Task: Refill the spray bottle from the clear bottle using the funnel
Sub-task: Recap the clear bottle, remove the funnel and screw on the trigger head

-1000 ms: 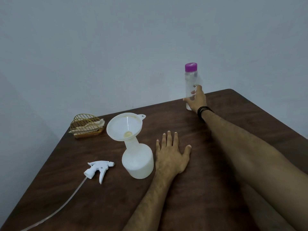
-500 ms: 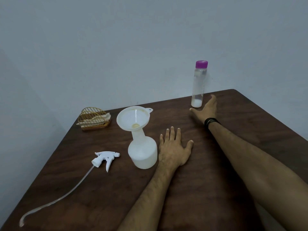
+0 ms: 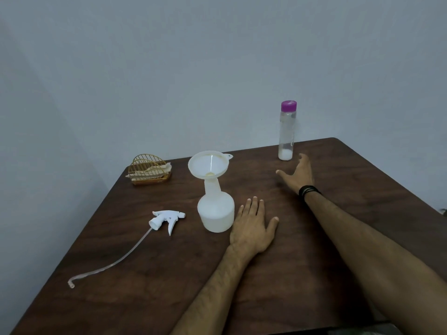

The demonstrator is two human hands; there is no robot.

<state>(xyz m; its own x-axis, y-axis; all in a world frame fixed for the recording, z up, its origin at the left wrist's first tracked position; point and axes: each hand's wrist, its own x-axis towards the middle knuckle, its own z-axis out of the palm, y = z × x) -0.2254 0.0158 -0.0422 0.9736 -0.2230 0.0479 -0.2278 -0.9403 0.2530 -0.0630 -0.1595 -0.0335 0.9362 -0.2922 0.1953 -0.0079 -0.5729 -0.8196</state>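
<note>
the left hand lies flat, palm down, on the dark wooden tabletop, fingers straight and slightly spread, holding nothing. just beside its little-finger side, touching or nearly touching, stands the white spray bottle, upright with its head removed. the white funnel sits in the bottle's neck, its wide mouth tilted a little toward the person, a small tab on its rim pointing away toward the wall.

the right hand is stretched further out over the tabletop, fingers loosely extended and thumb spread to its left, gripping nothing; a dark band circles its wrist. just beyond its fingertips, apart from them, stands the clear bottle, upright near the far edge, closed with a purple cap. only a little white content shows at its bottom; the rest of it looks see-through.

well to the left of the left hand, past the spray bottle, the white trigger sprayer head lies on its side, its clear dip tube trailing in a curve toward the near left edge of the tabletop. further off on that side, near the far left corner, is a small yellowish wire holder with pale napkins in it. a plain grey wall rises behind the tabletop.
</note>
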